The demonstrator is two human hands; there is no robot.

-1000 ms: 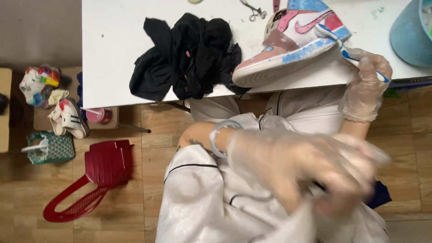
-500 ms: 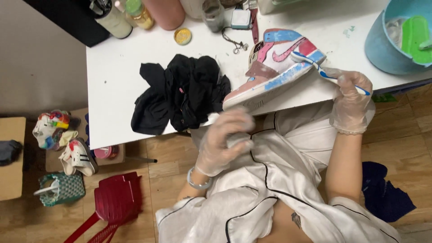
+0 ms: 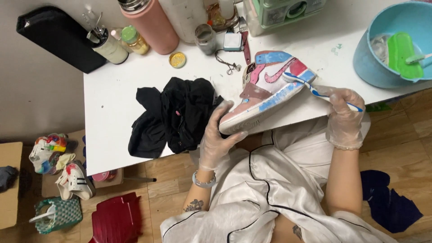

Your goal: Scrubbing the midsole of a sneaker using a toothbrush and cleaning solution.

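A pink, blue and white high-top sneaker [image 3: 265,90] lies on its side at the front edge of the white table [image 3: 117,103]. My left hand [image 3: 220,135], in a clear glove, grips the sneaker's toe end from below. In a matching glove, my right hand [image 3: 344,112] holds a blue and white toothbrush [image 3: 315,90] whose head rests against the sneaker's sole near the heel. A crumpled black cloth [image 3: 175,114] lies just left of the sneaker.
A blue basin [image 3: 373,58] holding a green brush stands at the table's right end. Bottles, a pink flask [image 3: 150,24], jars and a gold lid [image 3: 177,59] line the back. On the wooden floor at left sit small shoes [image 3: 72,180], a red bag [image 3: 117,218] and a basket.
My left hand rose from my lap to the table edge and took hold of the sneaker's toe. The view tilted up, so more of the table's back shows. The right hand kept the toothbrush at the sole.
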